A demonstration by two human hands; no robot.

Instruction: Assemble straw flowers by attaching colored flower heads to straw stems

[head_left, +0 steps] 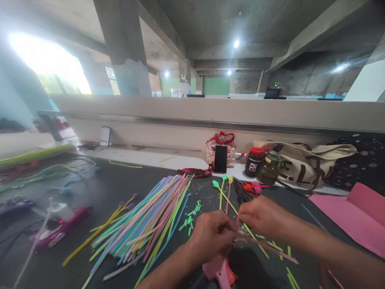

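Here, fanned left of the left hand [212, 233], lies a broad bundle of pastel fuzzy stems [150, 216], likely spread for easy picking. Just below that hand, a pink plastic glue gun [219, 273], apparently kept close. And between them, left and right hand [260, 212] pinch one slim pink fuzzy stem [279, 253], perhaps controlling its bend.

ceiling [252, 24]: we see bare grey concrete crossed by heavy beams [162, 28].
pillar [124, 44]: at our left, raw concrete above, pale paint below.
window [49, 60]: we find it far left, washed white with daylight.
lamps [236, 43]: we count four, small and bright.
far wall [215, 85]: partly green.
partition [192, 109]: low, pale, with a metal rail [168, 120] facing us.
table [120, 168]: before us, dark-topped.
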